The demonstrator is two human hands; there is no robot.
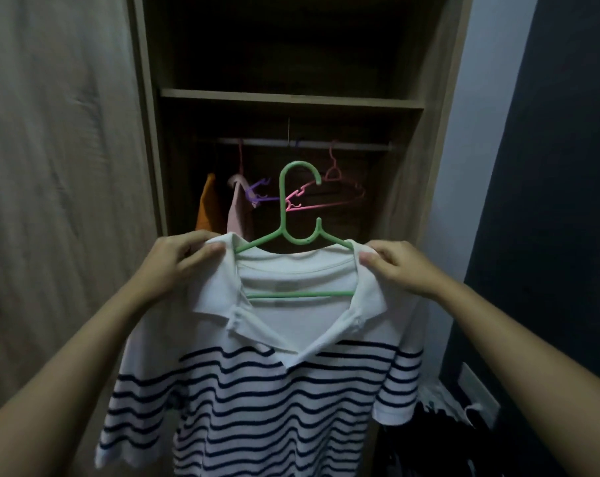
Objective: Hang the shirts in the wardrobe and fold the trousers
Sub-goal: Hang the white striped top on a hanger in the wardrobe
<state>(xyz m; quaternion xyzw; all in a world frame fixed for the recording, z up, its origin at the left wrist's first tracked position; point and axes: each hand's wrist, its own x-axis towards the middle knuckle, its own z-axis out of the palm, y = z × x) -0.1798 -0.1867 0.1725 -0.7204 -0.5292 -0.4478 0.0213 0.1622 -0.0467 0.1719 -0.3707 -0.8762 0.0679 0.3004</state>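
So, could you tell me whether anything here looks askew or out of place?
Yes: on the rail, the empty pink hanger hangs tilted, and the purple hanger beside it is askew too. The shirt sits level on the green hanger, the left hand and right hand pinching its shoulders.

L hand [178, 261], R hand [400, 266]: pinch grip.

Single head cam, looks fwd and slightly down, close to open wardrobe [439, 98], no 2nd view
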